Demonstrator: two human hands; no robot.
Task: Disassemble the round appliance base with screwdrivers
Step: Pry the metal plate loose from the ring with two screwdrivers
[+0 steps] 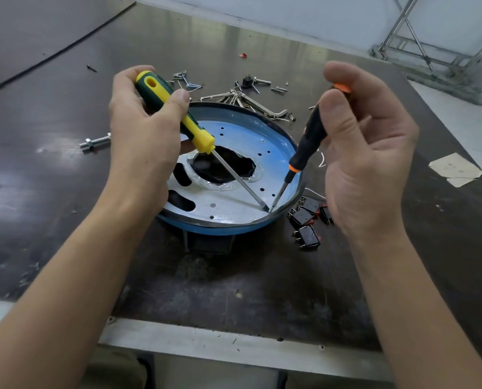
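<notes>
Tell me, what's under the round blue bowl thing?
A dark boxy part shows beneath the round base, standing on the table. The base covers the rest.

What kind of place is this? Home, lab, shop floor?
Probably a workshop teardown bench: scuffed dark worktable, loose silver hex keys and screws behind the round blue-rimmed appliance base, small black switches beside it, bare metal scaffold frame.

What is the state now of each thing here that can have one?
left hand: grips yellow screwdriver.
right hand: pinches black screwdriver.
yellow screwdriver: tilted, tip at the inner rim of round base.
black screwdriver: tilted, tip beside the yellow one's.
round base: lies on table, hollow side up.
bolt: lies on table.
</notes>
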